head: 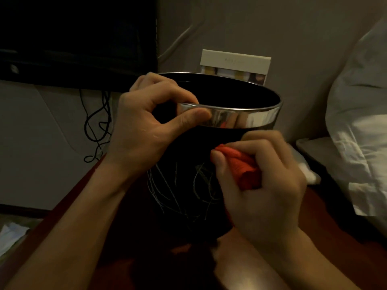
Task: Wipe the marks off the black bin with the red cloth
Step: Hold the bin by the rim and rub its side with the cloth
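The black bin [188, 147] stands upright on a dark reddish surface [69, 206], its open mouth toward the camera; the inside is dark and whether anything lies in it cannot be told. A shiny metal band [247, 118] runs round its rim. The left hand [146, 126] pinches that rim, thumb on the outside of the band and fingers curled over the edge. The right hand [261, 185] is clenched round the bunched red cloth [240, 166], which presses against the bin's front wall just below the band. Pale scribbled marks [180, 191] cover the wall below and to the left of the cloth. Behind the bin a small cream box [234, 59] leans by the wall. Black cables [96, 126] hang at left, and white bedding [360, 114] lies at right
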Demonstrator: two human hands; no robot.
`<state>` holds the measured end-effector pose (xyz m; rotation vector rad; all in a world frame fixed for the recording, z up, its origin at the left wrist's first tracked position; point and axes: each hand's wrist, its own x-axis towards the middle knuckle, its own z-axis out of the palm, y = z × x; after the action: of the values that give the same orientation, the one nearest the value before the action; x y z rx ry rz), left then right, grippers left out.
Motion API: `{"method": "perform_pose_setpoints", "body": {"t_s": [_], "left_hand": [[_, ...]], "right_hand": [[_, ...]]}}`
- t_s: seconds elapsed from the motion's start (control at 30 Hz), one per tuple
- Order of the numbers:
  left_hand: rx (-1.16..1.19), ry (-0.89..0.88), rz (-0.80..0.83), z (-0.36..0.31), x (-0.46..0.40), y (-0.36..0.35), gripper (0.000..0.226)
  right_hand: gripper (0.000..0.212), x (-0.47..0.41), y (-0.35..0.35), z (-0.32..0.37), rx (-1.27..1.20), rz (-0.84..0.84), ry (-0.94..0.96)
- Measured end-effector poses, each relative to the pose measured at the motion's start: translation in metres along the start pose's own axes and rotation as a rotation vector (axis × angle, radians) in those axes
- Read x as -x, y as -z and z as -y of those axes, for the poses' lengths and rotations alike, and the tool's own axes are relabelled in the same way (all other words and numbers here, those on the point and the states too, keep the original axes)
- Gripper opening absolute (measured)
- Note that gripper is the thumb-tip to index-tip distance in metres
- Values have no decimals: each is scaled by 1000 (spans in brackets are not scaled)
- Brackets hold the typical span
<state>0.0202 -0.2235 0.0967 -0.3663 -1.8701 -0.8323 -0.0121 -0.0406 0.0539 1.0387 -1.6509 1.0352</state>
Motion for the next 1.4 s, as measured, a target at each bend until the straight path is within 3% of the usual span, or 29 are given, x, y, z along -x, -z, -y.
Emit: {"method": "perform_pose_setpoints", "body": {"t_s": [0.1, 0.3, 0.5, 0.7, 0.9, 1.1, 1.27, 1.4], "left_hand": [[-3, 7, 8, 1, 0, 0, 24], [3, -2, 26, 3, 0, 0, 12], [25, -26, 26, 9, -1, 3, 15], [28, -20, 17, 11, -1, 2, 13], [16, -29, 5, 11, -2, 1, 14], [10, -42, 1, 11, -3, 0, 13], [-24, -21, -29, 8, -1, -1, 14], [-75, -6, -57, 1, -2, -8, 17]], "right_hand": [[20, -9, 8, -2, 9, 31, -33], [17, -18, 18, -14, 58, -63, -63], [15, -3, 1, -5, 2, 76, -30], [19, -15, 12, -14, 46, -57, -70], [19, 11, -13, 0, 43, 105, 20], [18, -12, 7, -9, 143, -87, -24], [18, 12, -19, 8, 122, 78, 7], [16, -1, -13, 5, 95, -7, -14]]}}
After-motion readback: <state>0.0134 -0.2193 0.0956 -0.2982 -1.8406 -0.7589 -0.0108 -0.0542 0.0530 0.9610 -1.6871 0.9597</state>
